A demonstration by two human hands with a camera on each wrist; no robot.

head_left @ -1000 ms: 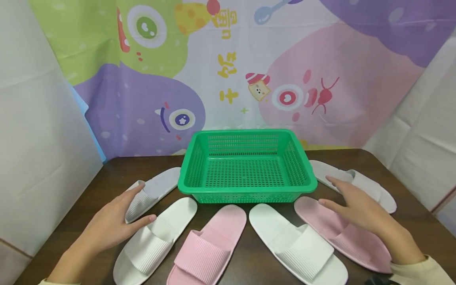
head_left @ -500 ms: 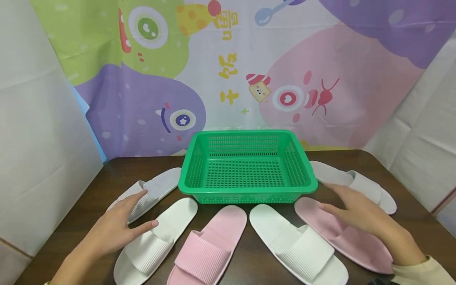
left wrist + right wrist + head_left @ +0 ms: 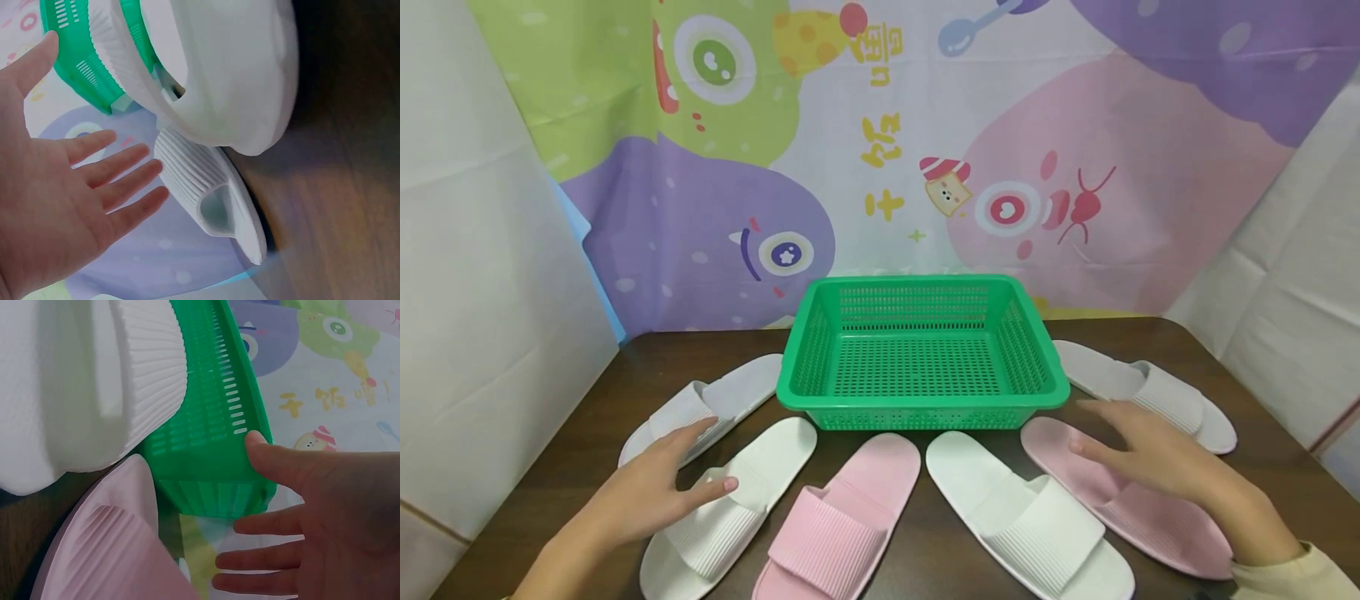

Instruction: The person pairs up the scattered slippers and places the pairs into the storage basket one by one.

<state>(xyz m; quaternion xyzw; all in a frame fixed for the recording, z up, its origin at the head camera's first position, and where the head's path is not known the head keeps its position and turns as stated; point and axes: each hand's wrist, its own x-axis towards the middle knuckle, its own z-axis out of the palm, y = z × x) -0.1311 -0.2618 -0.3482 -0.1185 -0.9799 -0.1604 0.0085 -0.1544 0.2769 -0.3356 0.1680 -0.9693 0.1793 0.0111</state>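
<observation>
Spread fingers mark my left hand [image 3: 643,492], which hovers over a white slipper [image 3: 715,533] and beside a pale grey slipper [image 3: 681,408]. The left wrist view shows its palm [image 3: 62,200] holding nothing. My right hand [image 3: 1172,458] hangs above a pink slipper [image 3: 1165,529], partly hiding it, just in front of another pale grey slipper [image 3: 1172,396]. No thing lies in its grasp in the right wrist view. Between the hands are a second pink slipper [image 3: 827,537] and a second white slipper [image 3: 1045,533], both with ribbed straps.
A green perforated basket [image 3: 917,408] with nothing inside stands at the back middle, toes of the slippers fanned around it. The dark wooden table [image 3: 910,575] ends at a cartoon-printed cloth [image 3: 895,242]. White cloth hangs on both sides.
My left hand has drifted slightly towards me and right, uncovering more of the left grey slipper. The right hand has dipped slightly. Slippers and basket stay where they were.
</observation>
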